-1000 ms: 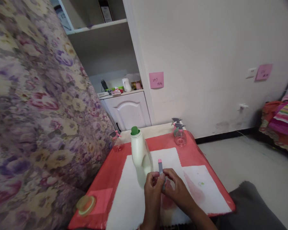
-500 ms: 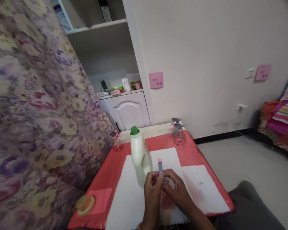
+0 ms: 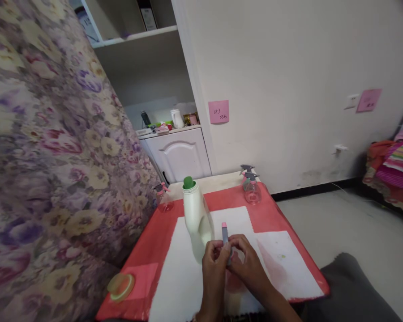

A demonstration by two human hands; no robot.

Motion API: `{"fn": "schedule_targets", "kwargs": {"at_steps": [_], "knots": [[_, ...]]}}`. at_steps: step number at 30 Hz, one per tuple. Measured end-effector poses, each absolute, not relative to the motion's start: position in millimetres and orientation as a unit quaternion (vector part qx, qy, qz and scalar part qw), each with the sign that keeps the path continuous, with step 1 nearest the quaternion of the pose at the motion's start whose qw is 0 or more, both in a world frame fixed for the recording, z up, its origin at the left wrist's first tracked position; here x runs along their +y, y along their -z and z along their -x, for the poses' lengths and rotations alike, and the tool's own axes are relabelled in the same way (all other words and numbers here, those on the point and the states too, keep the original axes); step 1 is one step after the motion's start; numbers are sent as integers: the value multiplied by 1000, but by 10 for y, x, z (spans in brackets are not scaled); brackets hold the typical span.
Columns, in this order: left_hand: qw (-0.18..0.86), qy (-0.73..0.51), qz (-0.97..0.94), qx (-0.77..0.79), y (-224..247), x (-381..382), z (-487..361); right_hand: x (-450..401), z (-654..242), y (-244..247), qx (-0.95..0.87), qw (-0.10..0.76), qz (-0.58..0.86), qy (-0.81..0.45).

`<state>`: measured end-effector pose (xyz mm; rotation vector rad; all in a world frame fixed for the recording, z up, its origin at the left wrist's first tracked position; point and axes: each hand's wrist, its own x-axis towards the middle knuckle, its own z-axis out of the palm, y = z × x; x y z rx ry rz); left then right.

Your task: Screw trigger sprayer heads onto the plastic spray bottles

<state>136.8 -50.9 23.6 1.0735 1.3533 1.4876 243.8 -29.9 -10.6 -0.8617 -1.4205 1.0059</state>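
Observation:
A grey trigger spray head with a pink nozzle points away from me, low over the table. My left hand pinches it from the left side. From the right, the fingers of my right hand are closed around its rear part. What lies under the spray head is mostly covered by my hands; a pinkish patch shows between them. Just beyond my left hand stands a large pale green jug with a handle and a green piece in its mouth.
The table has a red cover and white cloths. Spray bottles stand at its far left and far right. A yellowish round lid lies at the near left. A floral curtain hangs along the left.
Almost nothing has moved. Both hands stay on the spray head, and the view has shifted very slightly.

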Motion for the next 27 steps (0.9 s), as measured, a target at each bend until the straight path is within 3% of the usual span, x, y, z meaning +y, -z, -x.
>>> {"fn": "schedule_targets", "kwargs": {"at_steps": [4,10,27], "knots": [[425,-591,-431,533,-234,-511,-1373,-319,-2479,51,-636,538,315,-455],[417,-590,-433,540,-227,-512,-1369,-314,-2463,62,-600,562,363,-439],[412,-583,-445,540,-210,-495,-1367,-310,-2501,64,-642,536,318,-447]]}}
